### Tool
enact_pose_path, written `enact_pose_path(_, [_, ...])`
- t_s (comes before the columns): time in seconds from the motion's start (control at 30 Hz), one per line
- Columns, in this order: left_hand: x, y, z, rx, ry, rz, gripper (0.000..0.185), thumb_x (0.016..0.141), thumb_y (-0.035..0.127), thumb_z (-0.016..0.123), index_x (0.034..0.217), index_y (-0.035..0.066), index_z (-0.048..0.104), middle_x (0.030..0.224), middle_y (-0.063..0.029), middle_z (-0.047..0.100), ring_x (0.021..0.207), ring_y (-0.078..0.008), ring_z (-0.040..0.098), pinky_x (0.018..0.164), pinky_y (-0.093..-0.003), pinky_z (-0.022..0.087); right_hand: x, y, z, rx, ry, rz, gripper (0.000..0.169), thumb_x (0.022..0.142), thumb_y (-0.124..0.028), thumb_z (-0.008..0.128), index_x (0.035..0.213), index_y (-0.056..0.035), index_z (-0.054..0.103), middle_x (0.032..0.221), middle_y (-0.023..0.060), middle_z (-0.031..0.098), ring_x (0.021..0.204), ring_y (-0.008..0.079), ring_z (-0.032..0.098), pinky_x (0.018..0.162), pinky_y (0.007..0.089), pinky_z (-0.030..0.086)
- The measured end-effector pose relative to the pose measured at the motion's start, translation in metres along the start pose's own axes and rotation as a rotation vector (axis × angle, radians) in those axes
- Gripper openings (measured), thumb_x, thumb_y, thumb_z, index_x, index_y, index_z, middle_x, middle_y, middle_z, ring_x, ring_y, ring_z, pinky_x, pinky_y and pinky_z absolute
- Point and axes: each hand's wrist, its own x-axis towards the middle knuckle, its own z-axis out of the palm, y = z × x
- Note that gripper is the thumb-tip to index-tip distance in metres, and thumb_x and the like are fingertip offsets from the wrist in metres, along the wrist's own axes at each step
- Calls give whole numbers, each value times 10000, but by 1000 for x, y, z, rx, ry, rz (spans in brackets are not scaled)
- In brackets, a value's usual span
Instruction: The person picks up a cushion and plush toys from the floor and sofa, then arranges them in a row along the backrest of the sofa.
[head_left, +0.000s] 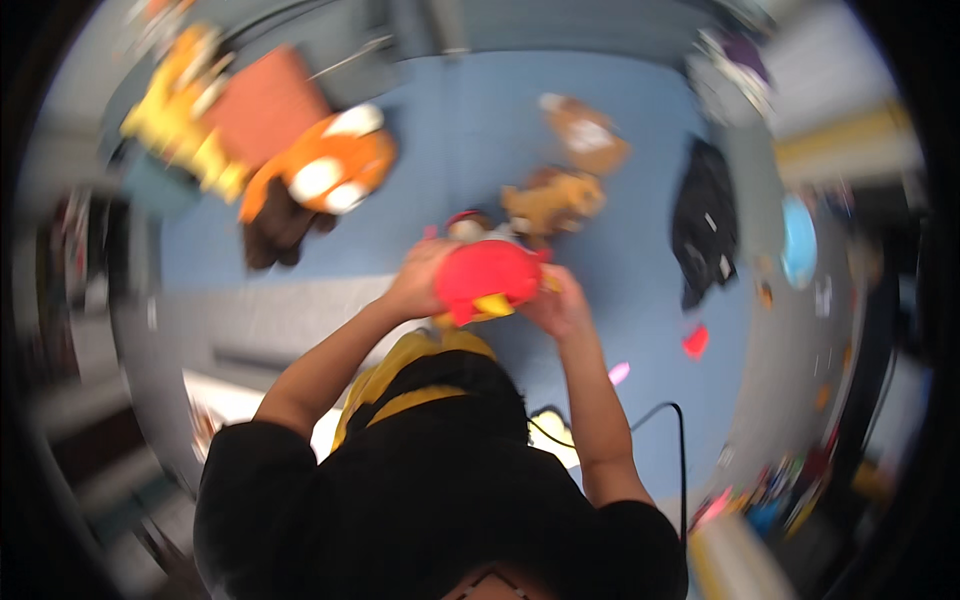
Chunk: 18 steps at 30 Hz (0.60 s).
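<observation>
A red plush toy (489, 276) with a yellow pointed part is held between my two hands in front of my body. My left hand (424, 279) grips its left side, and my right hand (556, 301) holds its right side. Just beyond it, partly hidden, lies a toy with a dark red top (468, 225). Farther off are a tan and brown plush animal (553, 201) and a brown item with a white patch (589, 136). The picture is blurred, so finer details do not show.
Left on the blue mat (480, 135) are an orange and white plush toy (337, 161), a dark brown plush (277, 229), a reddish cushion (266, 105) and a yellow plush (176, 112). Black cloth (705, 221) lies right, near a red piece (696, 342). A black cable (682, 450) curves at lower right.
</observation>
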Motion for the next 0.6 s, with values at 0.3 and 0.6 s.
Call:
enact_pose_path(0.3, [-199,-15,-41,-72,480,-586,587,611,272,776,1112,76,541,1068,-110,602,1046,-294,567,1019,-470,340,65,123,119,-288,-38,302,228,917,-278,482,1063,-115,547,896,-14,587,899,138,553,948,442,402])
enact_pose_path(0.6, [-442,72,-18,-26,973,-1052,465,656,205,745,1057,35,585,980,-156,620,853,-326,615,770,-376,495,104,322,158,-676,-96,854,114,905,-169,526,992,-115,574,862,-7,574,820,123,542,890,358,459])
